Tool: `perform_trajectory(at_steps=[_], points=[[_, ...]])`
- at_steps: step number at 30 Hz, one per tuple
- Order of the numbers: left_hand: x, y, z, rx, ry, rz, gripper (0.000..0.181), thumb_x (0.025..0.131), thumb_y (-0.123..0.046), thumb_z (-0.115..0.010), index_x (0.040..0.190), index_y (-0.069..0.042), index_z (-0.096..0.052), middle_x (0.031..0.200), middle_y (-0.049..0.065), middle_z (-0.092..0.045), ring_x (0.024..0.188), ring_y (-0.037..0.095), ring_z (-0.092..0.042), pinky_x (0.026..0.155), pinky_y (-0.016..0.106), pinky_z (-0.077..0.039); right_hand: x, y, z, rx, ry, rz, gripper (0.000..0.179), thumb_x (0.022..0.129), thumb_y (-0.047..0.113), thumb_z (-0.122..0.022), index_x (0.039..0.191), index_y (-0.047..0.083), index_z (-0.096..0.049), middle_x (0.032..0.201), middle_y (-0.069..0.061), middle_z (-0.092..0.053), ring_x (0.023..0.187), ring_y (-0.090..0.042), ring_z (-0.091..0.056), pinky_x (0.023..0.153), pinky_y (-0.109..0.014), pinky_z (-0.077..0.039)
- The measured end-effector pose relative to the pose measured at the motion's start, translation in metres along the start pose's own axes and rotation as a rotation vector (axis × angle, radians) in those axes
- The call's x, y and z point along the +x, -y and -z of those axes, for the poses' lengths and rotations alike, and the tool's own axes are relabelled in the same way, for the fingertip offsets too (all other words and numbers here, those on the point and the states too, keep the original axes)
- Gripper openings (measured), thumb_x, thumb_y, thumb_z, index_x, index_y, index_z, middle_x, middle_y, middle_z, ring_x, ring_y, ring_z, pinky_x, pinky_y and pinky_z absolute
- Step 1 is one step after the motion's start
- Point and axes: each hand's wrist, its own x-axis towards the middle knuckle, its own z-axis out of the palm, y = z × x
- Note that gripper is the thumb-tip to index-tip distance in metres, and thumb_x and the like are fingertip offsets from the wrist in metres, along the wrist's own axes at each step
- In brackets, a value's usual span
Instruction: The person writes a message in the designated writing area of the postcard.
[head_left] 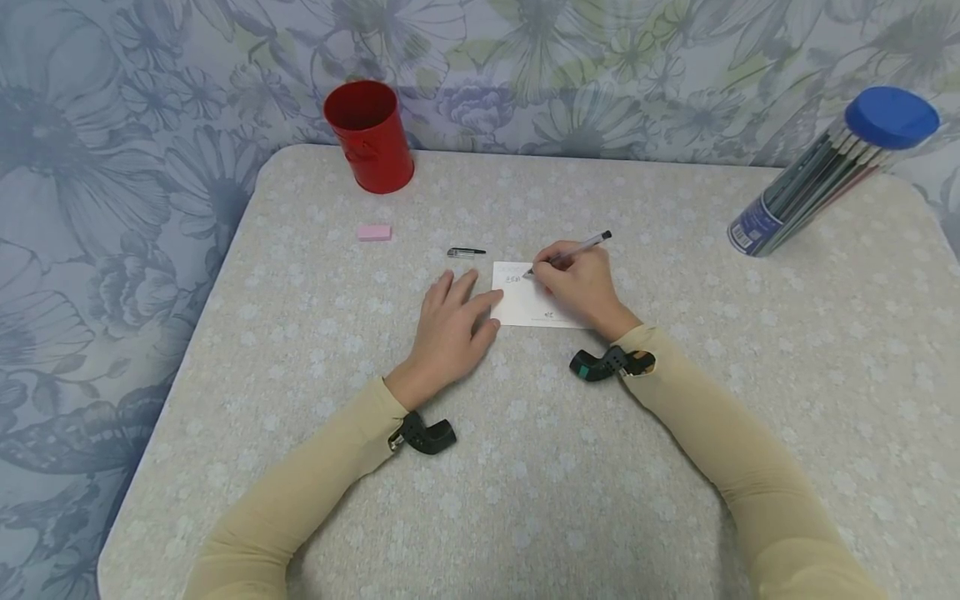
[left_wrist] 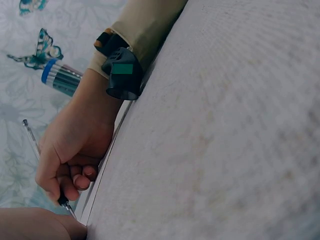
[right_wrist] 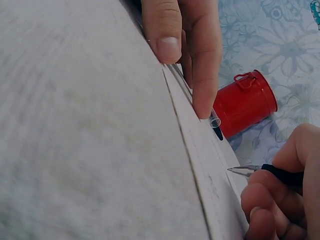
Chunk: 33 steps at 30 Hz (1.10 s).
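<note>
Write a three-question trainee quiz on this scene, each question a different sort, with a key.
1. Which hand grips the pen?
2. True or false: the pen cap lies on the table, apart from the white card.
3. Which is nearer the pink block: A, the blue-lidded tube; B, the red bucket?
Key: 1. The right hand. 2. True. 3. B.

Your head camera looks forward and down from above the table (head_left: 525,467). Your left wrist camera (head_left: 429,435) and right wrist camera (head_left: 596,365) look low, tilted and nearer across it; both share your right hand (head_left: 579,283) and the pen (head_left: 595,242).
</note>
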Motion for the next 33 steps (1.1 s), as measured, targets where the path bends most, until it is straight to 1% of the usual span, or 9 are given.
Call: perform_trajectory(at_steps=[12,25,33], points=[[-0.0004,-0.0005,0.0003,-0.011,0.011,0.004,0.039,0.099,-0.021,-0.062,0.136,-0.011,-0.066,0.156,0.025,-0.044,0.149,0.056,-0.027,0.12,0.072,-0.02,-0.0004,-0.0012,-0.0003,-0.003,0.009,0.024,0.015,0.085,0.009,-0.064,0.083,0.007,-0.078,0.057,-0.009,-0.067,0.046,-0.011,-0.056,0.049,-0.02,-0.039],[-0.0009,-0.0001,-0.0001,-0.004,0.009,0.011,0.038,0.099,-0.02,-0.062,0.136,-0.011,-0.066,0.156,0.025,-0.044,0.149,0.056,-0.027,0.12,0.071,-0.02,0.0001,-0.0026,-0.0006,0.0,0.019,0.015,0.015,0.087,0.01,-0.064,0.086,0.006,-0.079,0.058,-0.009,-0.068,0.047,-0.011,-0.057,0.05,-0.02,-0.041],[-0.0013,-0.0009,0.0007,-0.007,0.005,0.009,0.039,0.099,-0.021,-0.062,0.136,-0.011,-0.066,0.156,0.025,-0.044,0.149,0.056,-0.027,0.12,0.071,-0.02,-0.0002,-0.002,-0.0002,0.001,0.023,0.018,0.015,0.086,0.01,-0.065,0.085,0.008,-0.079,0.06,-0.011,-0.069,0.048,-0.012,-0.058,0.05,-0.02,-0.041]])
